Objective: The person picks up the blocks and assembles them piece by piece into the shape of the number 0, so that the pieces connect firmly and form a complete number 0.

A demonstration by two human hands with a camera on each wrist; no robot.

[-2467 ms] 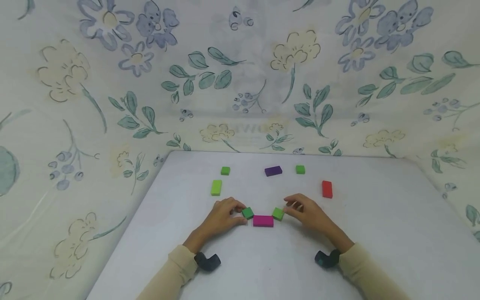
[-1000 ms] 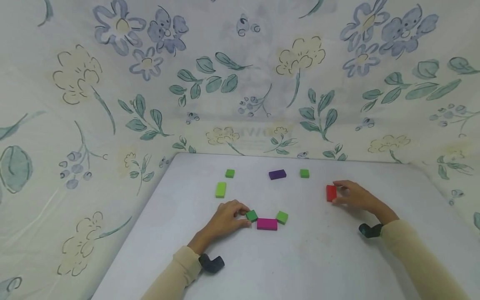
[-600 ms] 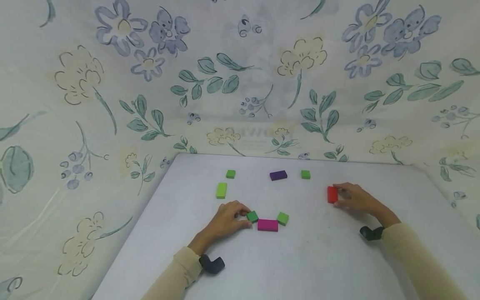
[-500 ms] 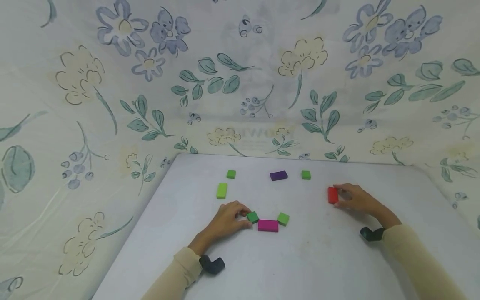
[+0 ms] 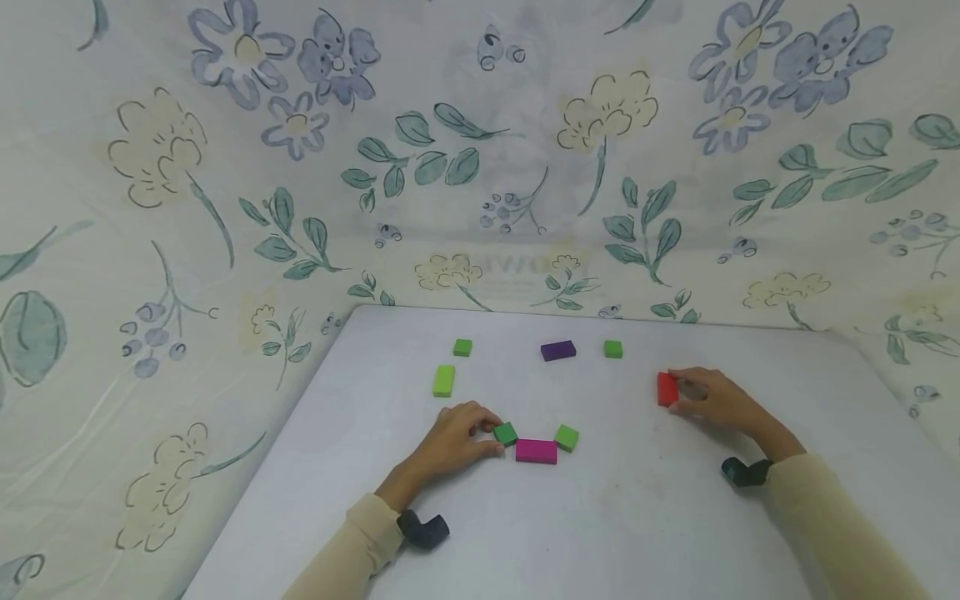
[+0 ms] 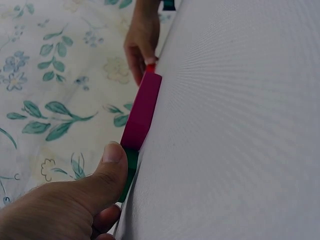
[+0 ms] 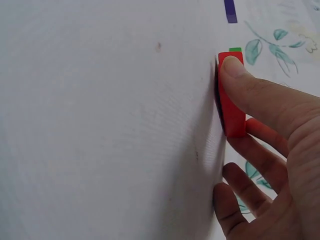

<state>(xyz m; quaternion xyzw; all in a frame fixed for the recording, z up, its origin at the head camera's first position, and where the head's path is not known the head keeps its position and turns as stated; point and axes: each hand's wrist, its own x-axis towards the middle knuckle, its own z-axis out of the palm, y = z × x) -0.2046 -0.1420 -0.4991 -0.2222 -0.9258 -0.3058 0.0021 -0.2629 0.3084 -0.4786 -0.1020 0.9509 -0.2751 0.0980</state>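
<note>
While your left hand (image 5: 453,442) stays low over the white table (image 5: 600,525), its thumb and fingers pinch the dark green block (image 5: 506,434), with only the block's narrow width between them. That block meets the upper left corner of the magenta block (image 5: 536,451), which lies lengthwise across in front of you. At the magenta block's upper right corner you have a light green block (image 5: 567,438), turned at an angle, with neither hand on it.

Out to the right, your right hand (image 5: 720,404) holds the red block (image 5: 667,389) by its two ends, the thumb pressed on the near one, while the other fingers curl loosely beside it. The red block is at the tabletop, well apart from the magenta block; you cannot tell whether its underside sits fully flat.

Farther from you, a lime block (image 5: 444,381) lies on the left, near a small green block (image 5: 462,347). The purple block (image 5: 558,350) sits slightly askew along the far side, left of a second small green block (image 5: 613,349). Behind the table hangs a flower-printed cloth (image 5: 517,125).
</note>
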